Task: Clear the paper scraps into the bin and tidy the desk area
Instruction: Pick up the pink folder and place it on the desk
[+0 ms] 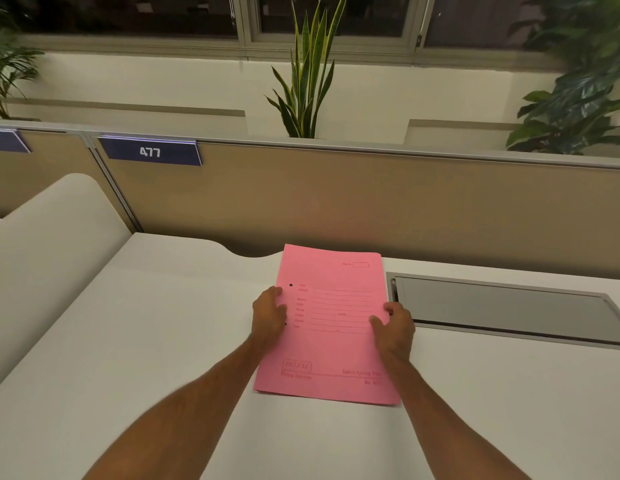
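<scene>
A pink folder (331,323) lies flat on the white desk (146,341), just right of the frame's centre, its top edge near the partition (336,202) and its right edge just beside the grey hatch (502,306) set into the desktop. The left hand (268,315) rests on the folder's left edge with fingers curled over it, and the right hand (393,325) holds the right edge, thumb on top and fingers bent around the side. Both seem to be pinching the folder rather than only pressing it, though motion blur makes that hard to confirm. A grip at both edges suits squaring the folder up or lifting it level, so the step is likely the tidying part of the task.

No paper scraps or bin show anywhere in the frame. The desk is bare to the left, below and to the lower right of the folder, so there is free room to slide it those ways. Upward the partition blocks it, and to the right the hatch's raised rim could catch an edge. A "477" label (150,152) sits at upper left, with plants (307,81) behind the partition.
</scene>
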`<state>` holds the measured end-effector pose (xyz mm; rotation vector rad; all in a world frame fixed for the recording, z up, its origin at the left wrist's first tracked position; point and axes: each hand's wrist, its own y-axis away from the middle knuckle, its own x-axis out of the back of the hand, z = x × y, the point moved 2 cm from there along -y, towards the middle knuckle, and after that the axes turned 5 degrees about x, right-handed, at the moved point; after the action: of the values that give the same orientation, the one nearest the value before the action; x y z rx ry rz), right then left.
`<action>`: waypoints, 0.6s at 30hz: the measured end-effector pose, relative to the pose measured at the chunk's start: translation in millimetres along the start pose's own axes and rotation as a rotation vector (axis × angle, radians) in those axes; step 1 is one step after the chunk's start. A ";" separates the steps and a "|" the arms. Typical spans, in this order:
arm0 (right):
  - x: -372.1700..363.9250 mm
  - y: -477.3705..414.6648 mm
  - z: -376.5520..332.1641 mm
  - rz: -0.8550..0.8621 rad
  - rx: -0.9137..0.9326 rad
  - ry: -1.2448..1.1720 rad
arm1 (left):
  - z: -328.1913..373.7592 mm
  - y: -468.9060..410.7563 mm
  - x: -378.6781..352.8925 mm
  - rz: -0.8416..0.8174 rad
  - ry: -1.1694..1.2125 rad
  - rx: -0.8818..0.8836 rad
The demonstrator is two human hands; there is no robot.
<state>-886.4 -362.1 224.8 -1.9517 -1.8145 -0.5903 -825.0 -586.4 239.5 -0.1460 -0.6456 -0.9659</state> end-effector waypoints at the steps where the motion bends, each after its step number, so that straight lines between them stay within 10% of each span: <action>1: -0.2 0.5 0.0 -0.002 0.008 0.039 | 0.6 0.9 -0.9 0.005 0.010 0.002; 18: 21.1 35.4 6.8 -0.012 0.203 0.484 | -12.8 38.9 -10.3 0.082 -0.432 -0.248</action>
<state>-849.6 -343.4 230.6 -1.5051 -1.5143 -0.7705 -792.2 -561.7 229.7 -0.6090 -0.9048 -0.9396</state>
